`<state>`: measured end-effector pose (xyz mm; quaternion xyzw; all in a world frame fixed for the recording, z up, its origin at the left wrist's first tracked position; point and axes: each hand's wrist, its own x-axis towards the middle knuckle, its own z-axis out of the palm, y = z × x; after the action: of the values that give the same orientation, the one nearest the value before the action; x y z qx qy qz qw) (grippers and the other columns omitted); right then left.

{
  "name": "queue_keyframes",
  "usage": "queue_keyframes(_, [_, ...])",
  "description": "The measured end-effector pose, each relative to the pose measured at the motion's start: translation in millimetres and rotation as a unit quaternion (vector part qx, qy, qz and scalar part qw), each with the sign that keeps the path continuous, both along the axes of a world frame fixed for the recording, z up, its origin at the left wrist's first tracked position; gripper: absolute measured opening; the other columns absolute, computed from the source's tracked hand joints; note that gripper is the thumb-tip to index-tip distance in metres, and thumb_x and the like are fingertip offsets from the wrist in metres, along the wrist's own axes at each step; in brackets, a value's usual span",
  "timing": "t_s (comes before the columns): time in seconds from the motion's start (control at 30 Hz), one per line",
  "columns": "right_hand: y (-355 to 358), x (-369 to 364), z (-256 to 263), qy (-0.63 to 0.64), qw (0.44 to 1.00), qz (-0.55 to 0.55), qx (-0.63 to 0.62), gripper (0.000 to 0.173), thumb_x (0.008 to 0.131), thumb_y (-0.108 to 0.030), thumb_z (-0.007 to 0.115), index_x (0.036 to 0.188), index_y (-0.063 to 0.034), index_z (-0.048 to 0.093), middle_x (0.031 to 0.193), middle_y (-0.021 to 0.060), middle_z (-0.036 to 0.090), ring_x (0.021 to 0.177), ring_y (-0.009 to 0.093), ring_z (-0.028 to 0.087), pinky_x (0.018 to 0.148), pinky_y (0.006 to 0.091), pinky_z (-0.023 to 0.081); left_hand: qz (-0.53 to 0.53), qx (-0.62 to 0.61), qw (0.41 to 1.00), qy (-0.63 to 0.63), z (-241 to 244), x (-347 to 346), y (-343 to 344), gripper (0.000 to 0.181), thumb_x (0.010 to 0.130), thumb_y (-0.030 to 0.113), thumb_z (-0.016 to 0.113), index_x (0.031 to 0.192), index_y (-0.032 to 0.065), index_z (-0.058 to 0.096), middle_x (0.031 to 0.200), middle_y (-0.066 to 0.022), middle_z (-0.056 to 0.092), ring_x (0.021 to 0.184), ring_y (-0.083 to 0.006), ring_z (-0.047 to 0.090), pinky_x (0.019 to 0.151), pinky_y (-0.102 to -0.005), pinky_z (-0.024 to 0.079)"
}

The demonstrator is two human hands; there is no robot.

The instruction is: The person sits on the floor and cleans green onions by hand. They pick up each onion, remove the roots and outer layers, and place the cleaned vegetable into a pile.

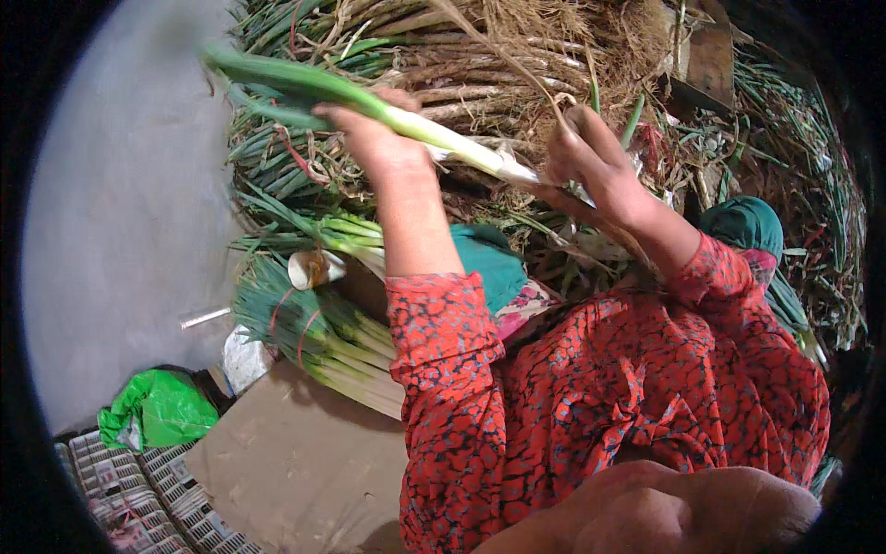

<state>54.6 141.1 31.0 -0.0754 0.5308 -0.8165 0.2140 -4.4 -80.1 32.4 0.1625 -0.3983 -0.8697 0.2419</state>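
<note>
My left hand [387, 135] is closed around a long green onion [443, 138], near where its green leaves meet the pale stalk. The stalk slants down to the right, and its root end lies below my right hand [592, 156]. Between the fingers of my right hand is a dry brown outer leaf [512, 66], which reaches up to the left. Whether this leaf still joins the onion cannot be told. Behind both hands lies a heap of untrimmed green onions [471, 90] with brown, stringy roots.
Banded green onions [346, 346] lie on a brown board [304, 457] at the lower left. A white cup-like object [304, 270] is near them. Plastic crates [138, 492] and a green plastic bag [159, 408] stand beyond the board. Plant scraps [574, 256] surround my knees.
</note>
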Motion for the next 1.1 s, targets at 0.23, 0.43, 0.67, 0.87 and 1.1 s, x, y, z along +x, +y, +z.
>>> queue_keyframes(0.23, [148.9,13.6,-118.5,0.136,0.734,0.227,0.625,0.031,0.085,-0.018,0.045,0.109,0.0009,0.044,0.098,0.0210,0.053,0.092,0.033,0.052,0.079,0.0390,0.041,0.049,0.040,0.998,0.029,14.9,27.7,-66.5,0.063,0.079,0.068,0.020,0.061,0.0093,0.037,0.052,-0.0027,0.037,0.046,-0.0148,0.033,0.042,-0.0257,0.029])
queue_keyframes(0.43, [82.4,-10.1,-84.7,0.318,0.822,0.049,0.470,0.043,0.082,-0.020,0.053,0.118,-0.0018,0.040,0.103,0.0206,0.051,0.096,0.031,0.052,0.083,0.0354,0.042,-0.026,0.048,0.997,0.052,14.5,36.5,-41.8,0.061,0.077,0.068,0.024,0.061,0.0117,0.038,0.052,0.0003,0.036,0.046,-0.0133,0.032,0.042,-0.0243,0.026])
queue_keyframes(0.67, [-20.6,-8.3,2.9,0.194,0.925,0.231,0.231,0.045,0.085,-0.029,0.051,0.118,0.0002,0.041,0.076,0.0014,0.053,0.069,0.011,0.049,0.061,0.0254,0.043,-0.182,0.162,0.966,0.090,28.9,25.5,24.5,0.044,0.077,0.056,0.047,0.073,0.0116,0.045,0.060,-0.0010,0.040,0.051,-0.0130,0.037,0.049,-0.0245,0.038])
queue_keyframes(0.87, [-2.2,-11.4,-17.9,0.334,0.858,0.057,0.387,0.043,0.087,-0.028,0.045,0.121,-0.0036,0.038,0.081,0.0227,0.056,0.072,0.036,0.057,0.063,0.0394,0.046,-0.113,-0.321,0.935,-0.102,12.9,30.7,32.7,0.046,0.075,0.037,0.064,0.097,-0.0006,0.049,0.085,-0.0046,0.054,0.071,-0.0131,0.052,0.064,-0.0269,0.043])
queue_keyframes(1.1, [10.1,-13.1,-28.2,0.312,0.878,0.068,0.356,0.030,0.088,-0.022,0.042,0.111,-0.0035,0.048,0.072,0.0185,0.057,0.062,0.033,0.056,0.059,0.0383,0.045,-0.181,-0.216,0.957,-0.066,11.8,40.2,31.3,0.033,0.076,0.017,0.064,0.102,0.0034,0.049,0.091,-0.0037,0.052,0.082,-0.0143,0.052,0.067,-0.0288,0.046])
